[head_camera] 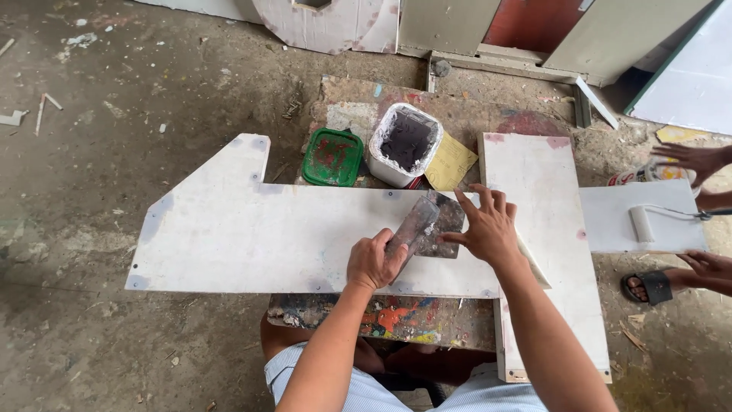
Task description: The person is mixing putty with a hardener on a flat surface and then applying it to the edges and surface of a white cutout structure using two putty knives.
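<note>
Scraper (418,226) at the centre of a white cut panel (252,236), gripped by the left hand (374,262) closed round its handle; the right hand (486,226), fingers spread, presses on its blade edge. White tub (406,143) and green lid (332,157) lie at 12 o'clock; paint roller (642,223) at 3 o'clock.

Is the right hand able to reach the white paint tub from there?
Probably yes. The right hand rests on the white board, and the white paint tub stands open just beyond the board's far edge, with nothing between them.
</note>
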